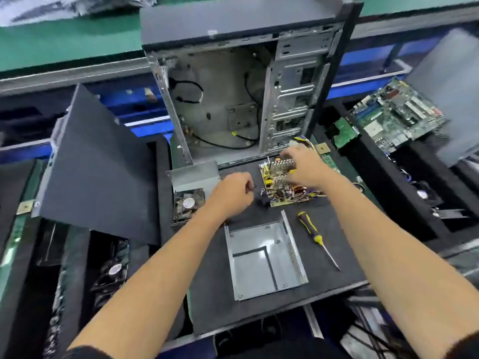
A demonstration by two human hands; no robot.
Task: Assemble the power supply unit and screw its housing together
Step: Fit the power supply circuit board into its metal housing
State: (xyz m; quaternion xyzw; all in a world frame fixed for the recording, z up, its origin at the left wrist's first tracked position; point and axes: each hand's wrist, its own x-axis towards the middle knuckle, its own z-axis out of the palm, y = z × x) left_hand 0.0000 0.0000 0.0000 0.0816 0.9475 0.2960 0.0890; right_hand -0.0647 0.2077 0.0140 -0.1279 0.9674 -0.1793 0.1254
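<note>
PSU board (283, 183) lies flat on the black mat (337, 268), just right of frame centre, heatsinks up, yellow wires trailing off its right side. Right hand (303, 168) is on top of the board, fingers curled down over its far edge and heatsinks, gripping it. Left hand (232, 191) sits just left of the board, fingers curled, pinching something small and dark at the fingertips; can't tell what it is. A black connector (263, 200) lies at the board's lower left corner, between the two hands.

Housing base (265, 257), an open grey metal tray with a vented right wall, lies below the board in the lower centre, apart from it. Housing cover (193, 189) with a fan (188, 203) in it sits left of the left hand, at the mat's left edge. Screwdriver (317, 239), black and yellow handle, lies right of the base, tip pointing lower right, touched by neither hand.

Behind the mat, upper centre, an open PC case (233, 99) stands upright, loose cables inside. Its dark side panel (98, 164) leans at the left of the frame. A motherboard (399, 115) rests at upper right, a smaller green board (344, 132) just left of it. Another fan (112, 270) lies in the dark tray at lower left. Green worktop (64, 45) runs across the top.
</note>
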